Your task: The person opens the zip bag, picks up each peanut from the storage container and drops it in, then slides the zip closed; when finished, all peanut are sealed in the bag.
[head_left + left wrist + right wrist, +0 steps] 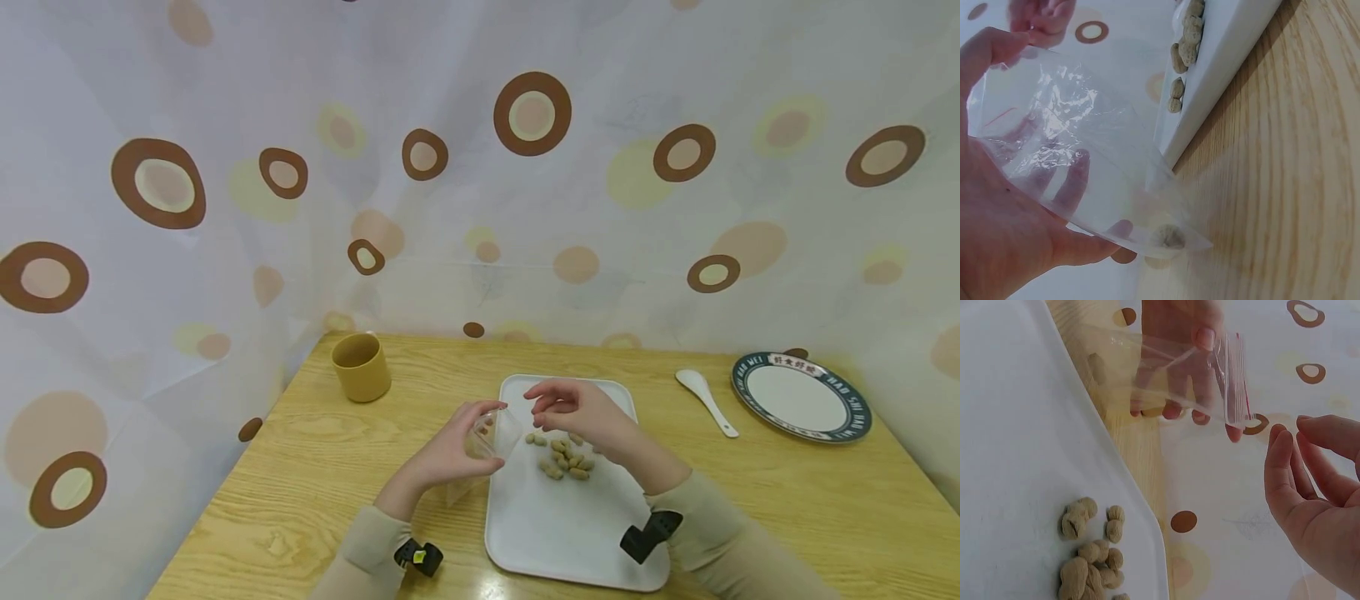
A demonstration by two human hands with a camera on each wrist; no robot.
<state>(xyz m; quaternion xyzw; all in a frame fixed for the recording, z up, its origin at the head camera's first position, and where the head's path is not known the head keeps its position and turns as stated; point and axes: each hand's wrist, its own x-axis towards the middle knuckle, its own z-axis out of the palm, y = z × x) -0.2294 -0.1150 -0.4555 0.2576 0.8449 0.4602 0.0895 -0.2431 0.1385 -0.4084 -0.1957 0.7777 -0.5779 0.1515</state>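
Observation:
Held upright above the table by my left hand [453, 446] is a clear zip bag [1107, 125], its thumb and fingers spread around the sides near the mouth. One peanut [1167, 236] lies in the bottom corner of the bag. The red-lined zip edge [1238, 384] faces my right hand [581, 412]. That hand hovers over the far part of the white tray [558, 533], fingers loosely bent, with nothing visible between them. Below it, several unshelled peanuts [566, 458] lie in a loose heap on the tray.
A yellow cup [363, 371] stands at the table's back left. Right of the tray lie a white spoon [707, 400] and a plate [798, 398] with a dark patterned rim. A dotted curtain [450, 192] hangs behind the wooden table [277, 492].

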